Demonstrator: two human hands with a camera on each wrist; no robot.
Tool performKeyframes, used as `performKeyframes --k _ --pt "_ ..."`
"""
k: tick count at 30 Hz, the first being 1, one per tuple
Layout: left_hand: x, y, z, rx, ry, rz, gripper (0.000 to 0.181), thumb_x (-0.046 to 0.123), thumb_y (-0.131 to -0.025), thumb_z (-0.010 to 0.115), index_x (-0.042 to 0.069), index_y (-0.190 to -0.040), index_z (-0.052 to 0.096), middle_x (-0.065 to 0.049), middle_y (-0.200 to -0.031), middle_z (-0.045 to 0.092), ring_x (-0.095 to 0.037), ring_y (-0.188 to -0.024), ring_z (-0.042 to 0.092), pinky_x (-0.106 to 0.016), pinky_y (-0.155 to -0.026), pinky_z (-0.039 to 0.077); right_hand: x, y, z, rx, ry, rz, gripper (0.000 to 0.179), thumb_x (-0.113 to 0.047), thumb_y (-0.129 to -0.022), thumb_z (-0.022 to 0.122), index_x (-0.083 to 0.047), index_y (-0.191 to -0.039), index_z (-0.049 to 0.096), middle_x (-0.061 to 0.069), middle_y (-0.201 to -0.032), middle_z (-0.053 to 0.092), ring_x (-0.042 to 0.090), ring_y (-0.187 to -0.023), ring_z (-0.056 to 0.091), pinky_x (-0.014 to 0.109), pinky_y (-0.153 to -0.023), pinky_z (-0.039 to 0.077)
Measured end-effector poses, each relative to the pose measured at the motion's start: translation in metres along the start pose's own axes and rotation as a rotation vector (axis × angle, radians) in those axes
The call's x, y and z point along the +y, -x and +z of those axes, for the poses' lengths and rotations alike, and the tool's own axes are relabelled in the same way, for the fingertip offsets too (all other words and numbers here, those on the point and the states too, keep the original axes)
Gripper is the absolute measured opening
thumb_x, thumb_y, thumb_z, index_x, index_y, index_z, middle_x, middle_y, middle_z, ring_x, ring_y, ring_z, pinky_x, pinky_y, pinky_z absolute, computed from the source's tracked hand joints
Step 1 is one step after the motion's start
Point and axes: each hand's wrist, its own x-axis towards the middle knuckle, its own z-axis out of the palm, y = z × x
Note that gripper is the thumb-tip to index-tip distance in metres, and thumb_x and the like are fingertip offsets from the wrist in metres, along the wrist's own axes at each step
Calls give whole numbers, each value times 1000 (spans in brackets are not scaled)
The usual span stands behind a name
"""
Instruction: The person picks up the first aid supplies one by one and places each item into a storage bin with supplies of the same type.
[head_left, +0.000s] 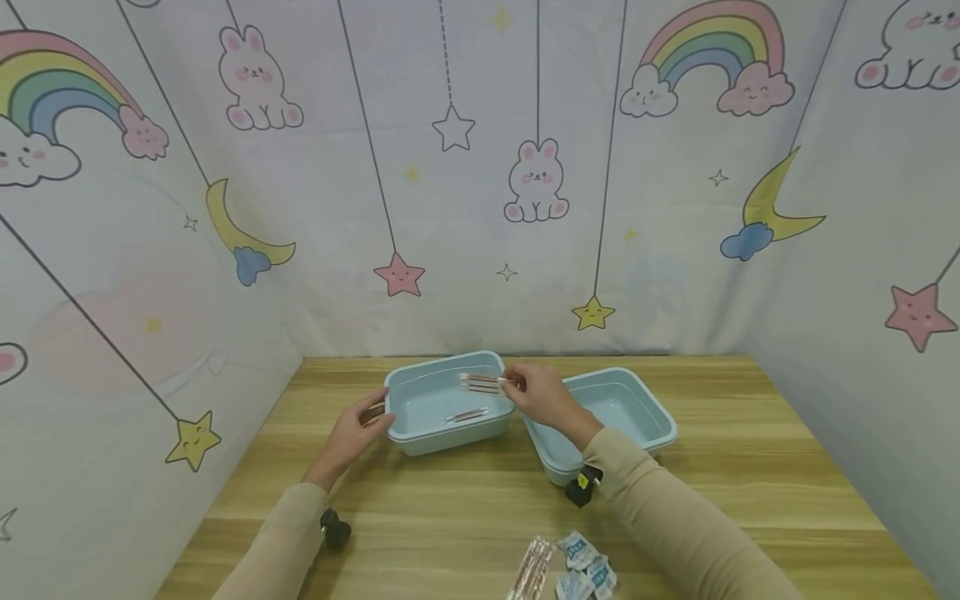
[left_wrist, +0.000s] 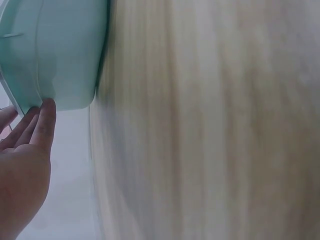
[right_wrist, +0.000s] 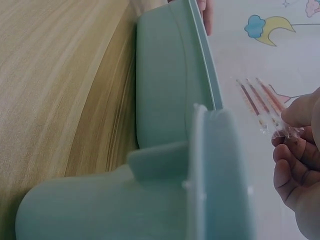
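My right hand [head_left: 542,393] pinches a few clear-wrapped cotton swabs [head_left: 480,383] with reddish-brown shafts between thumb and fingers. They point left over the right part of the left pale-blue basin [head_left: 450,446]; the right wrist view shows the wrapped strip fanned out from the fingertips. More such swabs [head_left: 467,415] lie on that basin's floor. At the basin's left end, my left hand [head_left: 354,433] touches the rim and outer wall, its fingers [left_wrist: 46,122] fairly straight. The right pale-blue basin [head_left: 663,429] stands under my right wrist, partly hidden by it.
Near the table's [head_left: 420,533] front edge lie a bundle of wrapped swabs [head_left: 531,570] and several small white-and-blue sachets [head_left: 577,552]. A printed cloth wall [head_left: 465,208] encloses the table at the back and sides.
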Motion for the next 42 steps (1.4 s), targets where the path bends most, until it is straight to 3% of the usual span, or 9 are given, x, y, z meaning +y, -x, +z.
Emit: performKeyframes --k 4,12,31,42 --pt "0 -1 -1 -13 7 -4 64 28 -86 63 2 -138 36 -19 -142 36 -36 -123 45 -29 -93 47 -1 0 0 -15 -20 9 11 -24 -88 60 -16 -90 67 -9 -74 62 4 -64 51 20 -55 45" --pt "-2 -1 1 -12 25 -22 58 17 -87 62 3 -138 37 -18 -142 37 -36 -123 45 -28 -92 48 0 3 -1 -72 -39 38 28 -35 -87 61 -10 -99 67 -7 -79 64 4 -68 54 19 -56 47" --pt "2 0 0 -5 14 -51 56 15 -88 60 4 -138 37 -18 -142 36 -36 -123 44 -32 -93 47 -1 6 -6 -41 -36 -5 19 -32 -88 60 -15 -92 67 -9 -77 63 2 -65 53 18 -55 46" --pt "-1 0 -1 -5 22 -32 67 32 -84 65 4 -138 37 -16 -142 36 -34 -123 45 -29 -93 47 -2 9 -9 -42 -62 -1 23 -30 -87 62 -10 -96 67 -7 -78 64 3 -65 53 18 -56 46"
